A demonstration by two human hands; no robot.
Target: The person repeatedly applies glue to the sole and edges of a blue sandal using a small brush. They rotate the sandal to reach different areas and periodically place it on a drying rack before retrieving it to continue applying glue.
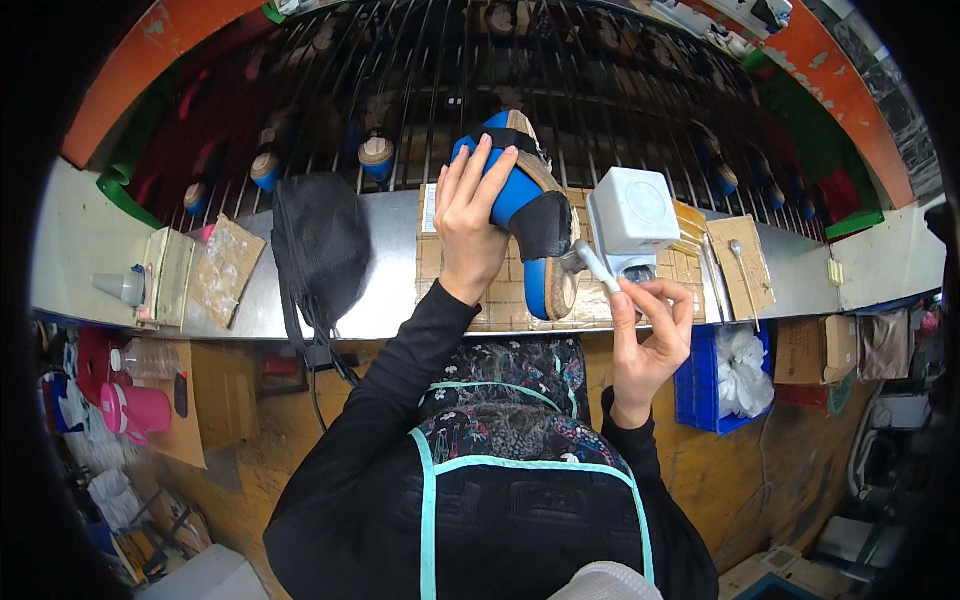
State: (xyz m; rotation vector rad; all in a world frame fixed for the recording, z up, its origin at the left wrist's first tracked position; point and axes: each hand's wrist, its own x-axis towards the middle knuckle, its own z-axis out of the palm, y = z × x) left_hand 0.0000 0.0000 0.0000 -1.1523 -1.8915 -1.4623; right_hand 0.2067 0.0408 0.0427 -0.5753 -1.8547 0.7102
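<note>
A blue shoe last with a dark upper strapped over it (540, 222) is tilted up above the worktable, its tan underside facing right. Across its left side lies my left hand (472, 220), fingers wrapped over the blue and black parts. Just below it, another blue last with a tan edge (540, 288) shows on the mat, partly covered. Between thumb and fingers of my right hand (650, 335) is the pale handle of a brush (598, 268). Its grey head is at the tan edge of the lasts; whether it touches I cannot tell. Close by stands a white glue pot (637, 210).
A gridded cardboard mat (490, 290) lies on the metal table. Left of it sits a black bag (322, 245); to the right, a board with a brush (740, 265). Beyond is a rack of dark rods (410, 80) carrying more blue lasts. A blue crate (705, 385) stands below, right.
</note>
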